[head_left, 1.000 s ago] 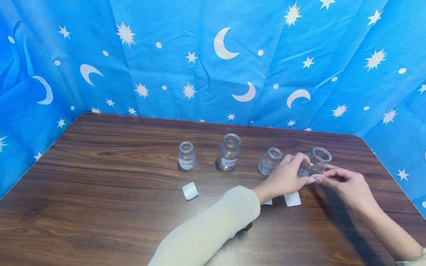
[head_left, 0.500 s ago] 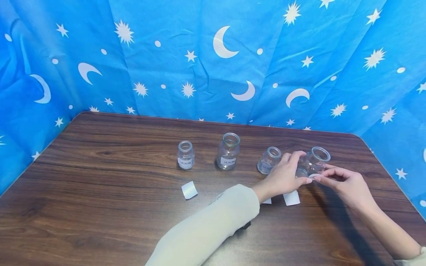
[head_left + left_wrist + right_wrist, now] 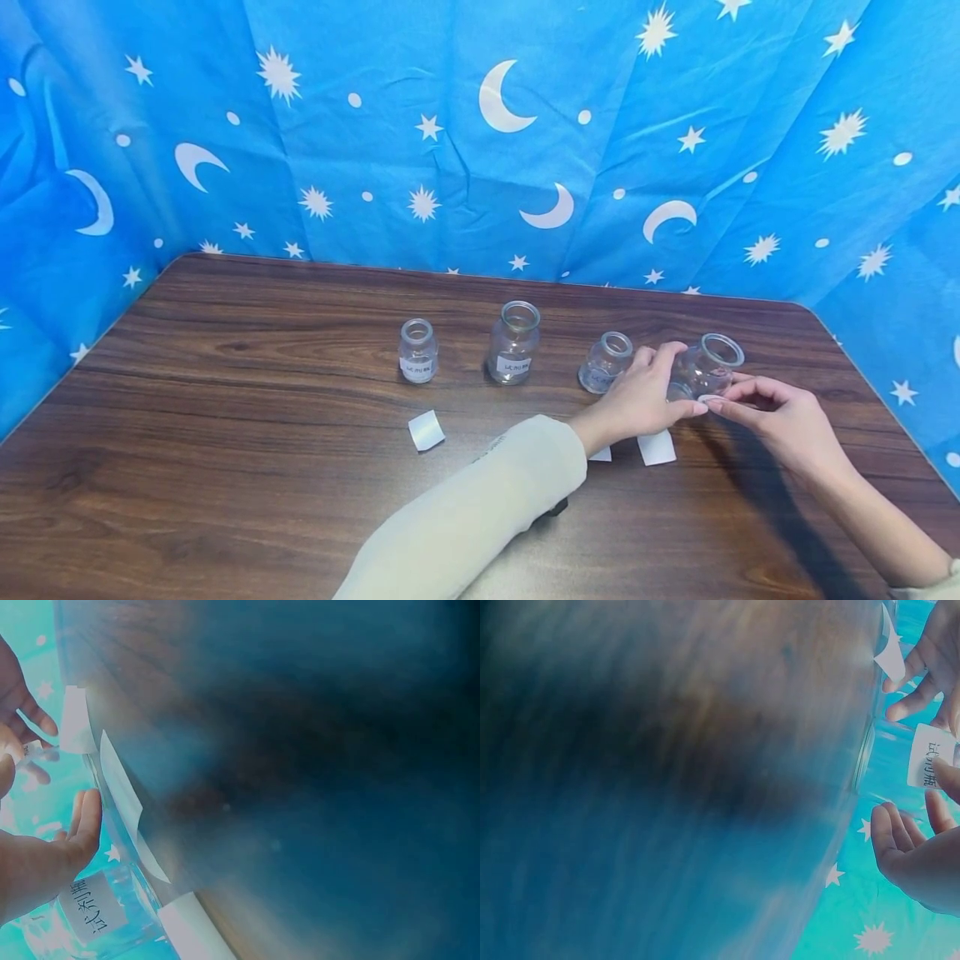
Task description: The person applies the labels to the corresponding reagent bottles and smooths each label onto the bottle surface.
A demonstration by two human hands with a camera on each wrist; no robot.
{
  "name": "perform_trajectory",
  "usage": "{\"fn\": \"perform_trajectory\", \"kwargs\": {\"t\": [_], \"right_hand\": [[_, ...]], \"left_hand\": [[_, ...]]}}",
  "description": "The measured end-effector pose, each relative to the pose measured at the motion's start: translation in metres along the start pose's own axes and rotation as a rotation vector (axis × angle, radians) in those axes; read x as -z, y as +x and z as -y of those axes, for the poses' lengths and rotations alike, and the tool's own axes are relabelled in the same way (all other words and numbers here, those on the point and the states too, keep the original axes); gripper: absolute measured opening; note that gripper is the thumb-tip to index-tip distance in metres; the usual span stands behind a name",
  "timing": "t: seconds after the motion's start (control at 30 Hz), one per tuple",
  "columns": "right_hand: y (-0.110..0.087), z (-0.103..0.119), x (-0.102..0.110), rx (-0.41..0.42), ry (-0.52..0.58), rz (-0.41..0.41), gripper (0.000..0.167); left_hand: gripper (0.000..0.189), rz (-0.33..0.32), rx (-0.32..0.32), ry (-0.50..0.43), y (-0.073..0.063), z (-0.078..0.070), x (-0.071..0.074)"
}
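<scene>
Both hands are at a clear glass jar [image 3: 708, 362] at the right end of a row. My left hand [image 3: 645, 392] curls round its left side, thumb at the front. From the right, my right hand [image 3: 787, 417] holds it with fingers on the far side and thumb forward. The two thumbs meet at a white label [image 3: 930, 754] with handwritten characters on the jar's front. Left of my left hand stands a smaller labelled glass jar [image 3: 606, 367], partly covered by that hand.
Two more labelled jars stand further left, a small jar [image 3: 418, 354] and a larger jar [image 3: 514, 346]. White paper squares lie in front, one paper [image 3: 427, 431] at left and another paper [image 3: 657, 447] below the hands. A starry blue curtain [image 3: 420, 133] closes the back.
Both hands stay at the right-hand jar, with only slight shifts of fingers and thumbs at the label. The camera view has moved very slightly; the other jars stay put.
</scene>
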State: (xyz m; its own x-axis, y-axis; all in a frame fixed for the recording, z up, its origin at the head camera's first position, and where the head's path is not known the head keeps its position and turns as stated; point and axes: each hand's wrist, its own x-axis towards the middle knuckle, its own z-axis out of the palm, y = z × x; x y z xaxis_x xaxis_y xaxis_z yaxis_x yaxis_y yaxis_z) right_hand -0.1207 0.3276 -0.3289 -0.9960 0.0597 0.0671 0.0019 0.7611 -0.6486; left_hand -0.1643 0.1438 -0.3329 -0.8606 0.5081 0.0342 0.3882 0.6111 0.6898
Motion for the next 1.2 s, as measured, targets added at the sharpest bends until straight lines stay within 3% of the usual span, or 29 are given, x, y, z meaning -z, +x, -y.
{"fn": "perform_trajectory", "kwargs": {"t": [0.2,0.37,0.53,0.67,1.0,1.2], "right_hand": [[0.002,-0.004,0.002,0.129,0.040,-0.026,0.022],[0.008,-0.011,0.004,0.271,0.148,0.044,0.029],[0.014,-0.017,0.008,0.366,0.104,0.053,0.034],[0.015,-0.017,0.009,0.394,0.065,0.039,0.037],[0.010,-0.013,0.008,0.372,-0.029,0.020,0.039],[0.011,-0.012,0.004,0.433,-0.048,0.001,0.045]], "left_hand": [[0.060,-0.010,-0.021,0.002,0.002,0.002,0.000],[0.057,-0.025,-0.034,0.008,0.001,0.002,0.000],[0.057,-0.040,-0.041,0.029,0.001,0.001,-0.001],[0.057,-0.049,-0.041,0.036,0.001,0.001,-0.002],[0.050,-0.059,-0.024,0.048,-0.001,-0.003,-0.001],[0.048,-0.070,-0.015,0.072,-0.002,-0.005,-0.003]]}}
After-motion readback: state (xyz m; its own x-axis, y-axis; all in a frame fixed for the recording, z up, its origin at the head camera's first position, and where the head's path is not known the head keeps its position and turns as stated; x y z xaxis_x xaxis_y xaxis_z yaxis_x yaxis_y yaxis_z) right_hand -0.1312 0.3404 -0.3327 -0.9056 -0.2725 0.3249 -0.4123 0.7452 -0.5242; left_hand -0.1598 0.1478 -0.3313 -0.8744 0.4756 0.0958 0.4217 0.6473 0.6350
